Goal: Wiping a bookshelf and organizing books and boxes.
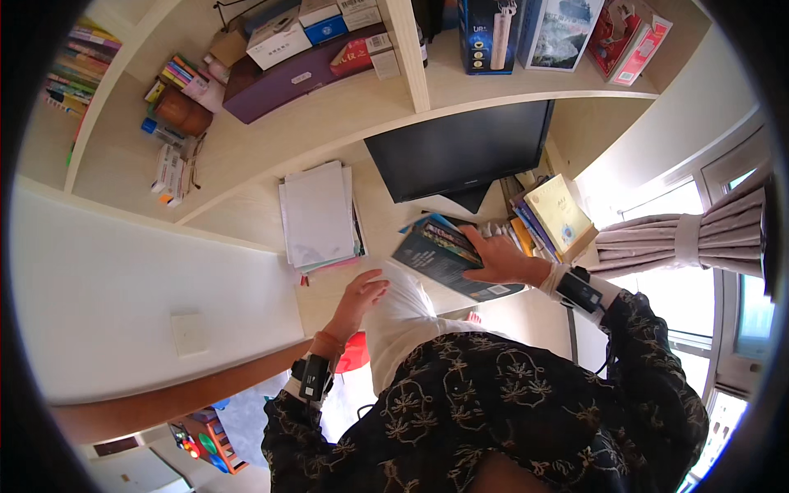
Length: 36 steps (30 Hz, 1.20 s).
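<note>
My right hand (502,256) grips a few books, held together at the desk's front edge; the nearest has a dark cover (437,262) with a printed code at its corner. My left hand (363,296) is raised near the desk edge with its fingers apart and nothing in them. Beyond it lies a stack of papers (317,215) on the desk, with coloured sheets at the bottom. Right of the held books, a pile of books with a yellow cover on top (559,215) rests beside a black monitor (462,151).
Above the desk runs a wooden shelf (320,126) bearing a purple box (271,92), a brown cup (183,111) and several cartons. A blue box (487,37) stands at the upper right. A tied curtain (653,243) hangs by the window. A red round thing (354,354) shows below my left hand.
</note>
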### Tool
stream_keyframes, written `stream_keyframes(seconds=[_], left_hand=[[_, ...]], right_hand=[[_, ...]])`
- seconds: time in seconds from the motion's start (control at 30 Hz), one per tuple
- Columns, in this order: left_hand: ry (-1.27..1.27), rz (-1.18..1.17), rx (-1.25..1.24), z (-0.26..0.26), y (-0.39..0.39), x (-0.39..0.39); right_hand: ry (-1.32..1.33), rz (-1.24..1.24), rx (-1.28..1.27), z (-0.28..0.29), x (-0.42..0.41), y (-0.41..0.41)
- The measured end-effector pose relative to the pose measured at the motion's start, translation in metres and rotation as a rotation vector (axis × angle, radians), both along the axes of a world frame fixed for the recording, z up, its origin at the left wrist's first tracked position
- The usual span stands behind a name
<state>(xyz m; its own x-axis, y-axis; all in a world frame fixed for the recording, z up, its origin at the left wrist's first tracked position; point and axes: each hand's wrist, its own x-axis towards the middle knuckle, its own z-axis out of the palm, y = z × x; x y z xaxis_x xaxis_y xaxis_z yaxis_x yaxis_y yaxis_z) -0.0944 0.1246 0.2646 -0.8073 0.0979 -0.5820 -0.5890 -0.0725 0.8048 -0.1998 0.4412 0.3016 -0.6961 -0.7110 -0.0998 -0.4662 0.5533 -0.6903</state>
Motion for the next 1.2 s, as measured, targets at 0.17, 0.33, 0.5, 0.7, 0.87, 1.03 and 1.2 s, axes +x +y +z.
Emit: stream_keyframes(seconds=[0.17, 0.33, 0.5, 0.7, 0.87, 1.03, 1.2], left_hand=[[-0.179, 0.063, -0.104, -0.012, -0.025, 0.034], [-0.266, 0.162, -0.135, -0.018, -0.031, 0.051], [0.648, -0.36, -1.07, -0.034, -0.001, 0.028], [0.886, -0.893, -1.172, -0.038, 0.076, -0.058], [0.807, -1.116, -1.261, -0.108, 0.085, -0.083], [0.869, -1.138, -1.145, -0.12, 0.09, -0.101], [0.903, -1.061, -1.101, -0.133, 0.083, -0.117]], right_hand=[[-0.026, 0.016, 0.301, -0.104, 0.011, 0.01], [-0.125, -0.034, 0.219, -0.144, 0.017, 0.008], [-0.141, -0.084, 0.177, -0.152, 0.012, -0.029], [0.115, 0.123, 0.226, -0.152, 0.016, -0.049], [0.059, 0.056, 0.274, -0.148, 0.02, -0.05], [-0.238, -0.374, -0.03, -0.149, -0.001, -0.012], [0.043, -0.459, 0.436, -0.178, -0.001, 0.029]])
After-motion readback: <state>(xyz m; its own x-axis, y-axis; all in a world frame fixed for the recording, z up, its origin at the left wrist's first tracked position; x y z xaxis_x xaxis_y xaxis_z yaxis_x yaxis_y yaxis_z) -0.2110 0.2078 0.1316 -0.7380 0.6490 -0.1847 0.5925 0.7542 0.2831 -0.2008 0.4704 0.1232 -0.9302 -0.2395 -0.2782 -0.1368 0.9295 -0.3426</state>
